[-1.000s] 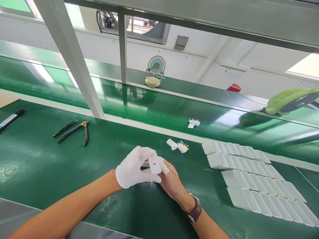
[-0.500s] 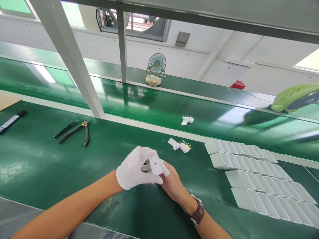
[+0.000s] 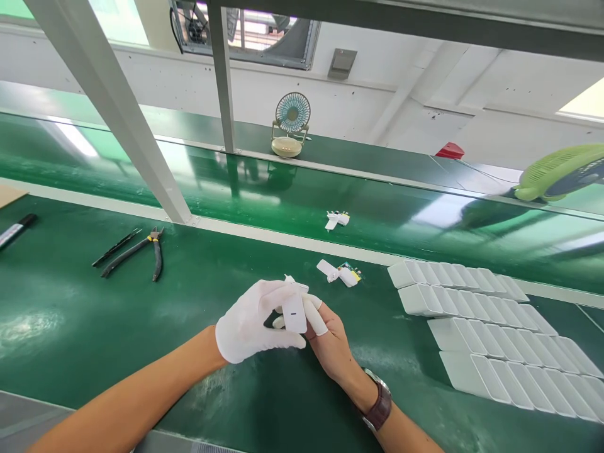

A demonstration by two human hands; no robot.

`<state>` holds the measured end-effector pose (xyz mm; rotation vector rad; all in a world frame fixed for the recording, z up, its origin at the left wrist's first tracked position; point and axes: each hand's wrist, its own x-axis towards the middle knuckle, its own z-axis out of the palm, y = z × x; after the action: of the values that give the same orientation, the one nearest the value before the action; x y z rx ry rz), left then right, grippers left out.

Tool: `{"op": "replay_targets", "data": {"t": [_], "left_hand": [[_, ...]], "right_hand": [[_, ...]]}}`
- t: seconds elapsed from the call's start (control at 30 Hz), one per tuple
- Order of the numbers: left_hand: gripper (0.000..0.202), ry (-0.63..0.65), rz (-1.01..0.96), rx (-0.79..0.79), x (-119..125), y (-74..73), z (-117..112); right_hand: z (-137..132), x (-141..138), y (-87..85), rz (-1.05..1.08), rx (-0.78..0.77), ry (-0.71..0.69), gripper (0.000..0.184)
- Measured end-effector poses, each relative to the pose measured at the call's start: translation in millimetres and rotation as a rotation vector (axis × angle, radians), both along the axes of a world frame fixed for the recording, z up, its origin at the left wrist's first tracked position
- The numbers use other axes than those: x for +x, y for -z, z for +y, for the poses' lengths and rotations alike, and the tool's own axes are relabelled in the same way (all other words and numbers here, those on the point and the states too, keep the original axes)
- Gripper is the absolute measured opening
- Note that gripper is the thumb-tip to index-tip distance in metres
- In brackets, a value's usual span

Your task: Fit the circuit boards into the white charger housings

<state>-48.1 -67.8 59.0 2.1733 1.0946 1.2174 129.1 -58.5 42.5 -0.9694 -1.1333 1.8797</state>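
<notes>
Because our left hand (image 3: pixel 257 324) and right hand (image 3: pixel 330 343) both clamp their grip on the white casing (image 3: pixel 293 319) above the desk (image 3: pixel 189 327), we likely steady it; its slotted face points toward us, presumably for viewing.

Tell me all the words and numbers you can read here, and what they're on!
No words or numbers can be read.
Black-and-white marker pen: markings too small and blurred.
White plastic piece with rounded corners: just a short dark line, no readable letters.
</notes>
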Motion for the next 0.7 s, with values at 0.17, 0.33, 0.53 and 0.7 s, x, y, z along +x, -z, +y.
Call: {"op": "replay_targets", "data": {"t": [0.17,0.33,0.53,0.7], "left_hand": [[0.049,0.032,0.045,-0.058,-0.6,-6.0,3.8],[0.053,-0.005,0.048,-0.03,0.1,-1.3,2.1],[0.041,0.043,0.005,-0.043,2.4,-0.8,4.1],[0.041,0.064,-0.006,-0.043,1.6,1.6,4.1]], "right_hand": [[1.9,8.1,2.3,-0.151,0.154,0.075,0.043],[2.5,10.3,-0.1,-0.182,0.179,0.061,0.042],[1.3,8.5,-0.5,-0.177,0.154,-0.018,0.046],[1.1,8.3,1.7,-0.163,0.138,-0.033,0.045]]}}
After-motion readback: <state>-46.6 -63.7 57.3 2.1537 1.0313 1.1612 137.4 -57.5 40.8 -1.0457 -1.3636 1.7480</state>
